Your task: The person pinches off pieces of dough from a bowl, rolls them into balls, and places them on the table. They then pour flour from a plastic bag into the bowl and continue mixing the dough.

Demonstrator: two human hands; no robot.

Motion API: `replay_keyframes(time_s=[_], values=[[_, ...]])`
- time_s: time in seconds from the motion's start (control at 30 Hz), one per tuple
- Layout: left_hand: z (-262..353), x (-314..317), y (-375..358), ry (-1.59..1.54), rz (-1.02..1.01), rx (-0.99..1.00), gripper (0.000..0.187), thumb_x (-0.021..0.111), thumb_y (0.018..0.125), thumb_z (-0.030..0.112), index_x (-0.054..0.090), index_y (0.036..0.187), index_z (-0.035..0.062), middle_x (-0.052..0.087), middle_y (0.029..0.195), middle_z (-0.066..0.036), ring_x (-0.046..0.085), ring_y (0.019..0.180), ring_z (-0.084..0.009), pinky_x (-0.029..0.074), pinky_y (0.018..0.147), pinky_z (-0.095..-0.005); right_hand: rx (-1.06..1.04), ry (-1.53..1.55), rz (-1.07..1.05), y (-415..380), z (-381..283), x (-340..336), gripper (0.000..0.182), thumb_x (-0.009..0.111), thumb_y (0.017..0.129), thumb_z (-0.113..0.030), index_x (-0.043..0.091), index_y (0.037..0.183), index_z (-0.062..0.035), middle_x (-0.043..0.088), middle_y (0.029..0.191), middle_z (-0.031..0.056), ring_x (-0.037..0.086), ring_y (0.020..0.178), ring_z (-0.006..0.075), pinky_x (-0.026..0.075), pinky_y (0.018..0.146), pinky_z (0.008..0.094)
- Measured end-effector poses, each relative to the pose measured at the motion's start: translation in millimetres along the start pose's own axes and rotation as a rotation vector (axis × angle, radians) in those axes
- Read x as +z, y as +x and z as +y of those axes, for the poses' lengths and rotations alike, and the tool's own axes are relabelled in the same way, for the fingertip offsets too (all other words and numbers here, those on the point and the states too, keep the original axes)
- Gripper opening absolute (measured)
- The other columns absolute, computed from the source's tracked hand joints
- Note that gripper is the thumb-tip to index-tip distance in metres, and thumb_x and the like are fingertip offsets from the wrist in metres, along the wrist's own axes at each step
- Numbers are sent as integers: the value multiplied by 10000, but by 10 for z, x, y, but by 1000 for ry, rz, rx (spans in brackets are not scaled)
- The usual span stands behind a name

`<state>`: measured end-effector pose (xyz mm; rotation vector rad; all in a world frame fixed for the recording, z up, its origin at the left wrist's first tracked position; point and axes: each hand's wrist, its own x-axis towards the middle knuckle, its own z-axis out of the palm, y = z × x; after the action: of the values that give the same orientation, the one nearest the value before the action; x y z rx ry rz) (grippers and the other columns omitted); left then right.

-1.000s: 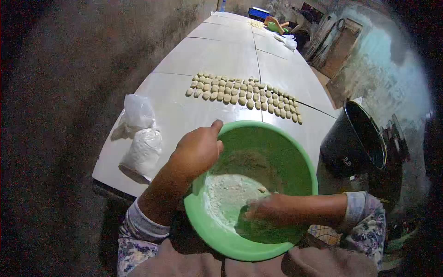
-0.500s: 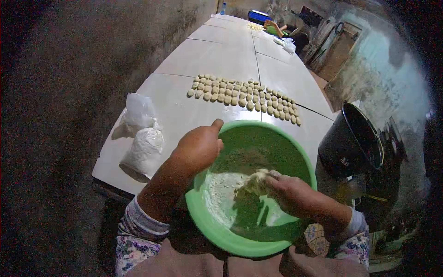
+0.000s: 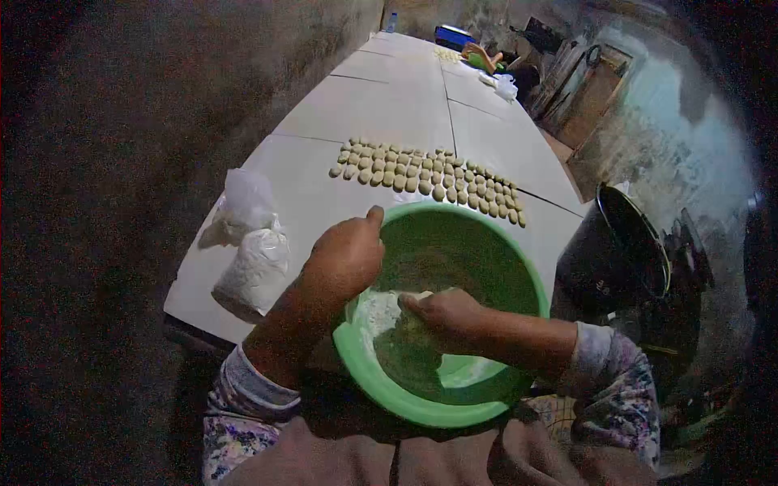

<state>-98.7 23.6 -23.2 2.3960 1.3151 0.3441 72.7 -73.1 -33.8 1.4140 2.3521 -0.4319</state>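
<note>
A large green plastic basin [image 3: 438, 416] stands tilted in front of me, close to my body. My left hand [image 3: 348, 255] is closed on its left rim, with the thumb up along the edge. Inside the basin, my right hand [image 3: 450, 314] is curled, knuckles up, around pale dough [image 3: 418, 296]. Only a little of that dough shows past the fingers. White flour [image 3: 376, 314] lies on the basin's left inner side, beside the right fingertips.
Rows of small dough pieces [image 3: 425, 174] lie on the white table [image 3: 397, 105] beyond the basin. A bag of white powder [image 3: 255, 271] is at left, a black bucket [image 3: 600, 251] at right. A person [image 3: 523, 69], a blue container [image 3: 454, 36] and plastic bags are at the far end.
My right hand has moved left and down into the basin towards the flour, and its dough is now mostly hidden. My left hand keeps its grip on the rim.
</note>
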Motion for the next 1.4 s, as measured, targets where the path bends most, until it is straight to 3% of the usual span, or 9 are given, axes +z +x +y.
replay_keyframes(time_s=[0.07, 0.2, 0.3, 0.6, 0.83, 1.07, 1.3, 1.37, 1.4], values=[[8, 5, -20, -5, 63, 32, 382, 470, 826, 84, 459, 1183, -55, 629, 883, -262, 627, 846, -400, 484, 788, -489, -112, 87, 534, -21, 104, 112, 519, 614, 785, -221, 443, 1238, -33, 612, 948, 212, 642, 883, 339, 501, 713, 469], [30, -25, -45, -72, 38, 15, 405, 471, 831, 90, 452, 1211, -50, 632, 909, -262, 625, 870, -399, 480, 803, -482, 336, 57, 117, -163, 184, -59, 753, 706, 732, -366, 374, 1273, 39, 545, 1111, 254, 609, 952, 400, 499, 810, 472], [60, -14, -50, -85, 35, -21, 409, 462, 837, 92, 452, 1222, -45, 635, 901, -257, 626, 875, -395, 482, 801, -479, 145, 304, 58, -58, 227, 48, 787, 707, 745, -361, 331, 1325, 16, 461, 1215, 282, 554, 1065, 399, 472, 879, 456], [110, -107, -69, -34, -83, -65, 487, 556, 857, 166, 400, 1276, -27, 621, 955, -265, 604, 948, -395, 471, 841, -478, 224, 65, 609, 144, 400, 10, 535, 622, 811, -251, 398, 1253, -52, 556, 909, 195, 581, 859, 401, 480, 741, 482], [6, -23, -40, -88, -33, -13, 452, 549, 864, 173, 406, 1246, -20, 624, 946, -260, 609, 930, -404, 476, 827, -486, -161, 200, 225, -264, 167, -157, 413, 518, 893, -219, 454, 1257, -35, 469, 1271, 195, 481, 1151, 413, 422, 984, 449], [81, 0, -103, -40, -41, 14, 428, 541, 875, 177, 406, 1229, -22, 624, 876, -249, 626, 845, -402, 494, 770, -496, -1, 461, 2, 175, 242, -68, 279, 400, 975, -273, 563, 1053, -60, 633, 797, 171, 644, 765, 326, 492, 723, 458], [48, 24, -75, 30, -1, -4, 426, 533, 886, 184, 417, 1244, -16, 624, 915, -236, 623, 866, -398, 493, 775, -482, -38, 221, 229, 366, 224, -4, 278, 439, 951, -253, 607, 996, -35, 635, 778, 154, 648, 735, 283, 520, 681, 418], [31, 33, -44, 9, -7, -2, 426, 538, 882, 178, 417, 1242, -15, 625, 928, -241, 620, 870, -403, 490, 782, -483, 228, 1158, 88, 448, 345, -32, 248, 523, 889, -196, 607, 1052, -28, 656, 821, 152, 647, 726, 272, 527, 695, 417], [30, 14, -43, -29, -11, -13, 426, 544, 878, 171, 418, 1240, -14, 625, 940, -245, 618, 874, -408, 487, 789, -483, 23, 573, -61, 338, 302, -345, 270, 514, 897, -181, 609, 1095, -24, 666, 929, 144, 637, 834, 240, 503, 794, 397]])
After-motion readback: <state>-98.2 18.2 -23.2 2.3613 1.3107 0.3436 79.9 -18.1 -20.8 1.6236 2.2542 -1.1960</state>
